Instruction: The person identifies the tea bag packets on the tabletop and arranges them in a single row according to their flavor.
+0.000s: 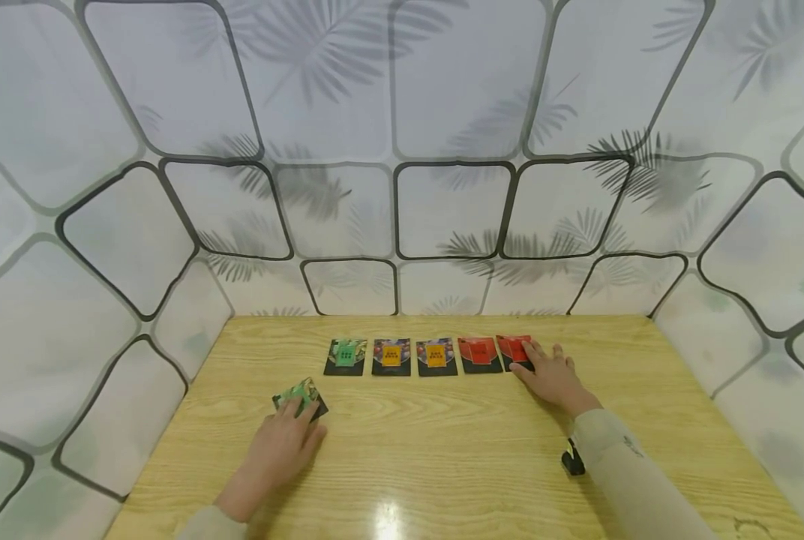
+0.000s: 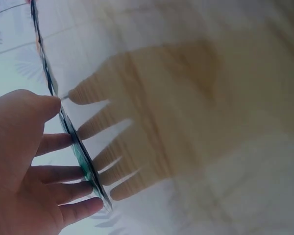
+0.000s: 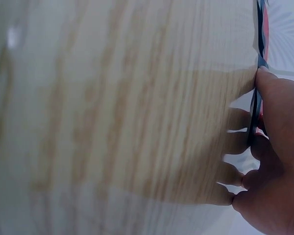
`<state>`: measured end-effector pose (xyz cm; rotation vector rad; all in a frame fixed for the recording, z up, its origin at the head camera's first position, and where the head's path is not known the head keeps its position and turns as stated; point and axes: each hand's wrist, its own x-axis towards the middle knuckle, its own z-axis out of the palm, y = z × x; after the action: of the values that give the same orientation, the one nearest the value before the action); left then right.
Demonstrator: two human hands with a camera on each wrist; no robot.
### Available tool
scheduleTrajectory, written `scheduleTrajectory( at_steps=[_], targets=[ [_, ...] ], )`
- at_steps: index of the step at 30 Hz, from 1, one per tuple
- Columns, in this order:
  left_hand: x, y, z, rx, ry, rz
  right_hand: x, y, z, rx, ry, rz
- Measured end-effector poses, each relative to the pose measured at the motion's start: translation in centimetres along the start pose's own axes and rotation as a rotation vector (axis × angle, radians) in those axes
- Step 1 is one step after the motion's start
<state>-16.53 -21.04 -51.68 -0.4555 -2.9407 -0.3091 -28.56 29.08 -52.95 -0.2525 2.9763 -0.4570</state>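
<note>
In the head view my left hand (image 1: 286, 441) lies on a green-and-black flat square packet (image 1: 305, 390), turned askew on the table. The left wrist view shows those fingers (image 2: 63, 172) extended onto the packet's thin edge. My right hand (image 1: 552, 375) touches the rightmost red-and-black packet (image 1: 514, 351), its fingertips over the right side and the thumb near the lower edge. To its left, in one row, stand another red packet (image 1: 480, 355), two orange-labelled packets (image 1: 436, 356) and a green-labelled packet (image 1: 344, 357).
A small black object (image 1: 572, 459) with a yellow part sits beside the right sleeve (image 1: 618, 457). The light wood-grain table (image 1: 402, 427) meets patterned white walls (image 1: 442, 214) at the back and sides. A light reflection shows near the front.
</note>
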Motion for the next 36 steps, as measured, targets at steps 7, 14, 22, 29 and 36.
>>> scheduleTrajectory(
  at_steps=[7,14,22,29,36],
  targets=[
    [0.2,-1.1,0.1,-0.041,-0.059,-0.019,0.0,0.0,0.0,-0.01,0.014,-0.012],
    [0.7,-1.7,0.1,-0.027,-0.025,-0.075,0.3,0.4,0.4,0.008,0.01,-0.005],
    [1.7,-2.3,0.3,0.015,-0.01,-0.19,0.1,0.1,0.1,0.0,0.005,-0.003],
    [2.4,-2.9,0.1,0.022,-0.047,-0.194,0.1,0.1,0.3,0.003,0.015,-0.006],
    [3.2,-3.5,0.2,0.001,-0.082,-0.201,0.4,0.4,0.5,0.04,-0.01,0.01]
  ],
)
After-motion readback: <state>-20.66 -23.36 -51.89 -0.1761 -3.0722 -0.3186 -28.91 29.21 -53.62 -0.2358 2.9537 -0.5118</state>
